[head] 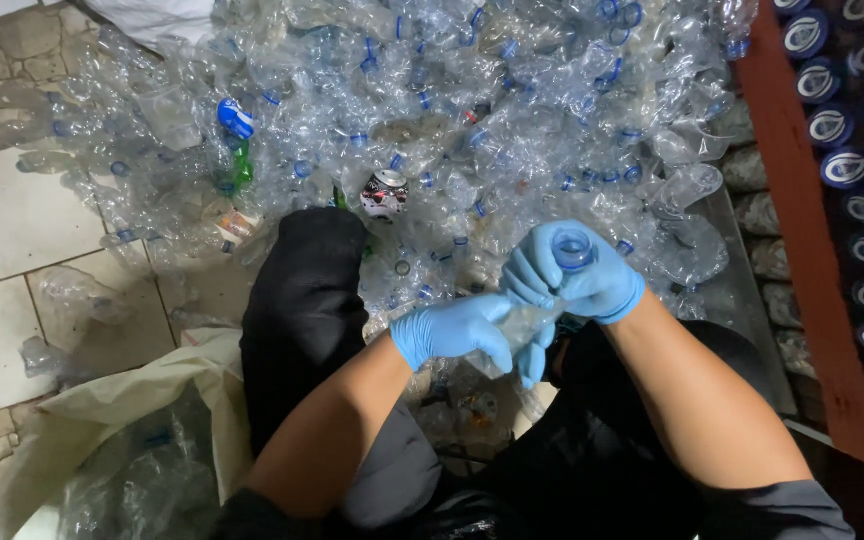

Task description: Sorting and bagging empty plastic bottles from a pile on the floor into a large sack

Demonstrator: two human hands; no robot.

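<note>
Both my hands wear blue gloves and meet over my lap on one crushed clear plastic bottle point(524, 328). My left hand point(452, 332) grips the bottle's crumpled body. My right hand point(577, 272) wraps the bottle's neck, its open mouth point(572, 248) pointing up at the camera. Just beyond my hands lies a big heap of crushed clear bottles point(432, 110), many with blue neck rings.
A dented drink can point(385, 193) and a blue cap point(235, 118) sit in the heap. My knee in black trousers point(302, 300) reaches toward it. A pale sack point(142, 440) holding bottles lies lower left on the tiled floor point(22, 220). Stacked can tops point(852, 170) line a red rack on the right.
</note>
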